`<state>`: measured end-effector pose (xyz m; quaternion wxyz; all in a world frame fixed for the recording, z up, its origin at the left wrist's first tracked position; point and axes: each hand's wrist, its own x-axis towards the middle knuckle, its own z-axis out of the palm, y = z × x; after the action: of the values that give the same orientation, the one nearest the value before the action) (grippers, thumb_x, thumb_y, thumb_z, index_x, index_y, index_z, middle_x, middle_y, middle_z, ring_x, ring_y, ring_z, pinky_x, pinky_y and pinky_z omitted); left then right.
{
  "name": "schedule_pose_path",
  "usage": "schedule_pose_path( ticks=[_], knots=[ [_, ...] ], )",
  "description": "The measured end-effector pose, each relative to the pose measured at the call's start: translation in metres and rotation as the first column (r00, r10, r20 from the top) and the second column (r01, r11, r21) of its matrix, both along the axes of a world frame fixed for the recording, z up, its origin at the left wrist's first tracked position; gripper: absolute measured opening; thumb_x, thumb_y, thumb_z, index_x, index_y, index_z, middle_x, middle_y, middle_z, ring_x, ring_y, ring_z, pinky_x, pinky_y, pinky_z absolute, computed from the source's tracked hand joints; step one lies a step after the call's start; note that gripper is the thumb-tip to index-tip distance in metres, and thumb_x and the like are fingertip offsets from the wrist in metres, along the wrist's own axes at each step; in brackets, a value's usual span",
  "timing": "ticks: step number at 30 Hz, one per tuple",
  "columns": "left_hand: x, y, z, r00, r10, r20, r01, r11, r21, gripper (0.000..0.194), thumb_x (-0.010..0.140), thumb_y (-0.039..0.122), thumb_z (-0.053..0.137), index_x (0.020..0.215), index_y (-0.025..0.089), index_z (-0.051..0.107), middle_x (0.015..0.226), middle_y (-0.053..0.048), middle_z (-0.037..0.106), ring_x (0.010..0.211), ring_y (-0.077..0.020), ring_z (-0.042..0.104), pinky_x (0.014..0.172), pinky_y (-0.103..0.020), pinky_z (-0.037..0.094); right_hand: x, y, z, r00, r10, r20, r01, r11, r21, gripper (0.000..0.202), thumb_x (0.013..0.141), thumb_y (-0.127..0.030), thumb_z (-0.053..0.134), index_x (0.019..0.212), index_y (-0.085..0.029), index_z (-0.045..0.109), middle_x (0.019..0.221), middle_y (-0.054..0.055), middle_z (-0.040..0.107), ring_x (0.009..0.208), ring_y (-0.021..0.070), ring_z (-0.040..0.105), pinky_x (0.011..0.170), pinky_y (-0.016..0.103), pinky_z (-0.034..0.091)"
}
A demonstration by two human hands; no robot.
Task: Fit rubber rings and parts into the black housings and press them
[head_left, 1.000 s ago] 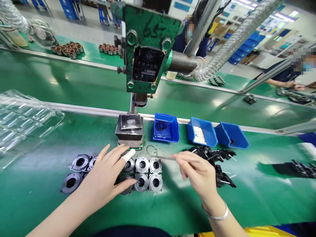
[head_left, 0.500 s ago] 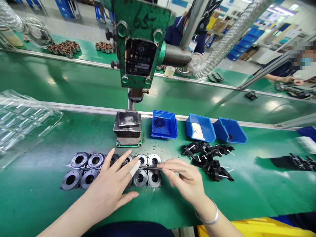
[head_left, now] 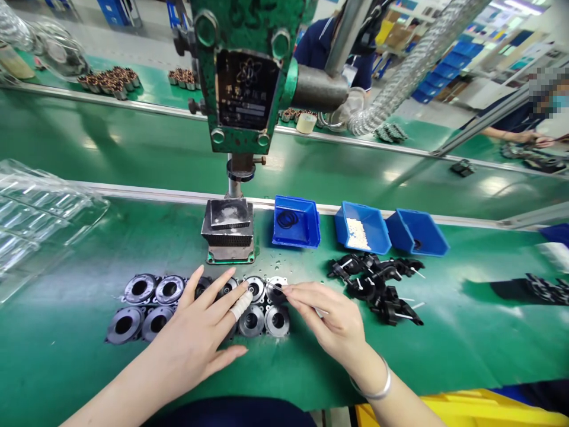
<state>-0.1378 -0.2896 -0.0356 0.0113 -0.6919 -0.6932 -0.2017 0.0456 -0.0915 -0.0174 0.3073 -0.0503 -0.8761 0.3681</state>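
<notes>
Two rows of round metal parts with dark centre holes (head_left: 119, 325) lie on the green table. Across the middle of these rows, my left hand (head_left: 208, 320) rests with its fingers spread, a white wrap around one finger. My right hand (head_left: 331, 317) is closed in a pinch on a thin metal tool (head_left: 274, 287), whose tip is over the upper part at the right end (head_left: 277, 284). A silver bangle is on my right wrist. The parts beneath my left hand are partly hidden.
A green press (head_left: 249, 77) stands over its block (head_left: 229, 231). Behind are blue bins (head_left: 306, 240), (head_left: 377, 237), (head_left: 438, 243). Black parts with white pins (head_left: 377, 279) lie right, a clear plastic rack (head_left: 40, 207) left. Two people are across the table.
The tool in my right hand has turned from lying level between the rows to slanting over the upper right part. My left hand stays spread on the parts. The view has shifted slightly.
</notes>
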Motion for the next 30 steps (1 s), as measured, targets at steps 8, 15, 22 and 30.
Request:
schedule_pose_path(
  ticks=[8, 15, 22, 30],
  knots=[
    [0.002, 0.000, -0.003, 1.000, -0.004, 0.011, 0.003, 0.999, 0.042, 0.058, 0.090, 0.057, 0.063, 0.134, 0.019, 0.059, 0.142, -0.006, 0.060, 0.143, -0.0324, 0.041, 0.125, -0.056, -0.001, 0.013, -0.021, 0.007, 0.983, 0.166, 0.084, -0.160, 0.985, -0.069, 0.030, 0.094, -0.003, 0.061, 0.118, -0.018, 0.069, 0.110, 0.007, 0.076, 0.101, 0.0154, 0.073, 0.089, 0.023, 0.060],
    [0.001, 0.028, -0.004, 0.995, 0.101, -0.023, -0.099, 0.992, 0.072, 0.032, 0.100, 0.039, 0.051, 0.119, 0.018, 0.065, 0.128, -0.010, 0.068, 0.137, -0.0313, 0.049, 0.123, -0.058, 0.012, -0.012, 0.041, -0.007, 0.933, -0.356, -0.056, 0.349, 0.931, -0.111, 0.019, 0.096, -0.013, 0.063, 0.104, -0.024, 0.076, 0.094, 0.003, 0.075, 0.058, 0.0108, 0.063, 0.065, 0.028, 0.056],
    [-0.005, 0.048, -0.012, 0.994, 0.095, -0.044, -0.094, 0.995, 0.023, 0.027, 0.097, 0.040, 0.055, 0.112, 0.019, 0.065, 0.125, -0.009, 0.067, 0.127, -0.0320, 0.057, 0.116, -0.063, 0.024, -0.046, 0.085, -0.044, 0.933, -0.358, 0.027, 0.359, 0.923, -0.142, 0.016, 0.097, -0.030, 0.062, 0.097, -0.020, 0.075, 0.096, 0.006, 0.074, 0.044, 0.0075, 0.054, 0.050, 0.026, 0.052],
    [-0.008, 0.049, -0.005, 0.993, 0.116, 0.000, -0.116, 0.993, -0.003, 0.025, 0.094, 0.038, 0.059, 0.109, 0.019, 0.066, 0.124, -0.011, 0.068, 0.127, -0.0360, 0.056, 0.112, -0.068, 0.027, -0.051, 0.088, -0.044, 0.938, -0.342, 0.059, 0.347, 0.926, -0.146, 0.016, 0.096, -0.029, 0.062, 0.096, -0.020, 0.075, 0.096, 0.005, 0.074, 0.043, 0.0075, 0.055, 0.051, 0.026, 0.053]
  ],
)
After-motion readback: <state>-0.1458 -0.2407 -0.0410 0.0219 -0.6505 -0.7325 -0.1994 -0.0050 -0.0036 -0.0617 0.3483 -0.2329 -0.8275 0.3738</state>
